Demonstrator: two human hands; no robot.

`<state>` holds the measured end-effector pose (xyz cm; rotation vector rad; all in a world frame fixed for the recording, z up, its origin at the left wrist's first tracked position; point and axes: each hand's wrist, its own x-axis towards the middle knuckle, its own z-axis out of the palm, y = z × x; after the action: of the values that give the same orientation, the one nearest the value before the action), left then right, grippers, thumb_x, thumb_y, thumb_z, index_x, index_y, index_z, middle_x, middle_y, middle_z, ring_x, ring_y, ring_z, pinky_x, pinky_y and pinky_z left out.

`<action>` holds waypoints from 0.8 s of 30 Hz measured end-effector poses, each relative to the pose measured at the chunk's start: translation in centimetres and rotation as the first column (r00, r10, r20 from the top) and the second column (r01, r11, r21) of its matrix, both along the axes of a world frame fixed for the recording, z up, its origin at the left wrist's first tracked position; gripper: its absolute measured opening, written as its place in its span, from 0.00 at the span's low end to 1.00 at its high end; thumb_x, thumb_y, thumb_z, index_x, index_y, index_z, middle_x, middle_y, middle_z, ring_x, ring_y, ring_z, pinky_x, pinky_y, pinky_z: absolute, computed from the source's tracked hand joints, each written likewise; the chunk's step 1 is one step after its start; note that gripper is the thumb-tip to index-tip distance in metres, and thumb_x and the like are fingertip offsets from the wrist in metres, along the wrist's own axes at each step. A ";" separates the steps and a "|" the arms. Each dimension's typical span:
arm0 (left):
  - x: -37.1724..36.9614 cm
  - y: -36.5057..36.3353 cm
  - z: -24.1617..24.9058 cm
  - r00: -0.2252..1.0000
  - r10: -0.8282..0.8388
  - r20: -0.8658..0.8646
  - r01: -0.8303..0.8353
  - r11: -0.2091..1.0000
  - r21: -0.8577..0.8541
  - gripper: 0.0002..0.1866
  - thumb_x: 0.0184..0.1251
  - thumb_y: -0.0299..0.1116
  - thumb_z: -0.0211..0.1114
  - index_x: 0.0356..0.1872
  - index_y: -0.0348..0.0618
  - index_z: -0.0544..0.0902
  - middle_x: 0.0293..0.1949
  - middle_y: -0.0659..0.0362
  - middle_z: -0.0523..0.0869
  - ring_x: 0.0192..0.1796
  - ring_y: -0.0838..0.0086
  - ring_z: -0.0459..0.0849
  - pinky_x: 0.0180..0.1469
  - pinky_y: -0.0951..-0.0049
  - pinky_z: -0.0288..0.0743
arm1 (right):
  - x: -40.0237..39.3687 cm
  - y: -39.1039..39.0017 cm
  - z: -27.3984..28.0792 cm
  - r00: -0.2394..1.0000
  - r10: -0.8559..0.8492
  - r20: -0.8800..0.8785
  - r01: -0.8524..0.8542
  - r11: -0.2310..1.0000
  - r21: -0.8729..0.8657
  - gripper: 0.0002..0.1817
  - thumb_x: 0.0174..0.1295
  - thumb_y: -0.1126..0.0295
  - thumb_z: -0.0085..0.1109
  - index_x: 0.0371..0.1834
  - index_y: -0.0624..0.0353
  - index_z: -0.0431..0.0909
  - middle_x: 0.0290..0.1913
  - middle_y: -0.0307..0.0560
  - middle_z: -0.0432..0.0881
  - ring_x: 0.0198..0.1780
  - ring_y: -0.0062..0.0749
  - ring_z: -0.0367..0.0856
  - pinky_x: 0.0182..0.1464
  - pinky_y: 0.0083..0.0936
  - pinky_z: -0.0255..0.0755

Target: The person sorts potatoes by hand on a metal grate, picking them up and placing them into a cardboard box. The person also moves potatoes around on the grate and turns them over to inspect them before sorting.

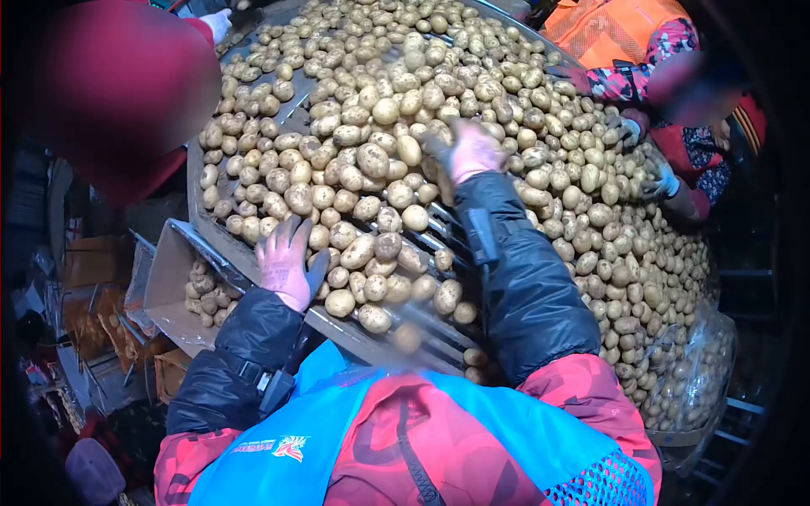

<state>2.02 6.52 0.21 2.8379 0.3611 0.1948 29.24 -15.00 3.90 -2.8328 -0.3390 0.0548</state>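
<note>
Potatoes (372,159), some smeared with soil, lie heaped over a wide slatted sorting table. My left hand (288,263), in a pink glove with dark fingertips, rests at the near-left rim with its fingers spread against the closest potatoes. Farther out, my right hand (471,153) reaches into the middle of the heap in a similar glove. Motion smears its fingers, and I cannot tell whether they hold a potato. Below it, metal slats (439,223) show between the potatoes. Close to my body, a blurred potato (407,338) is over the slats.
A cardboard box (173,278) with potatoes stands below the left rim. At the lower right is a clear plastic bag (696,363) full of potatoes. One person (126,93) stands at the left; others, one in an orange vest (609,29), work gloved hands (662,177) along the right side.
</note>
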 end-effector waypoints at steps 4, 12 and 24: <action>-0.1 0.5 -1.0 0.998 -0.002 0.067 0.000 1.000 0.031 0.32 0.65 0.49 0.70 0.69 0.50 0.76 0.70 0.51 0.74 0.72 0.54 0.70 0.73 0.39 0.58 | -4.5 4.5 -1.7 0.990 0.119 0.081 -0.129 0.983 0.134 0.51 0.54 0.31 0.67 0.77 0.46 0.66 0.78 0.49 0.68 0.80 0.52 0.58 0.73 0.83 0.38; 0.0 0.7 -1.4 0.999 0.007 0.045 -0.008 1.000 0.019 0.33 0.65 0.48 0.70 0.70 0.52 0.76 0.72 0.50 0.74 0.72 0.52 0.71 0.74 0.49 0.60 | -16.4 -8.4 0.1 0.850 0.507 0.145 -0.517 0.856 0.034 0.48 0.57 0.40 0.69 0.78 0.49 0.65 0.73 0.58 0.69 0.77 0.58 0.62 0.76 0.64 0.51; -0.1 0.9 -1.8 0.999 -0.013 0.037 0.011 0.999 0.046 0.32 0.67 0.51 0.68 0.70 0.52 0.76 0.72 0.51 0.74 0.73 0.54 0.70 0.73 0.45 0.59 | -13.0 -22.9 1.3 0.974 -0.221 0.058 0.213 0.787 -0.579 0.60 0.44 0.24 0.68 0.77 0.50 0.65 0.67 0.52 0.76 0.69 0.51 0.72 0.64 0.48 0.70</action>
<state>1.88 7.37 -1.59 2.8764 0.3358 0.2561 16.22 -37.87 5.21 -3.4620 0.0293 0.1534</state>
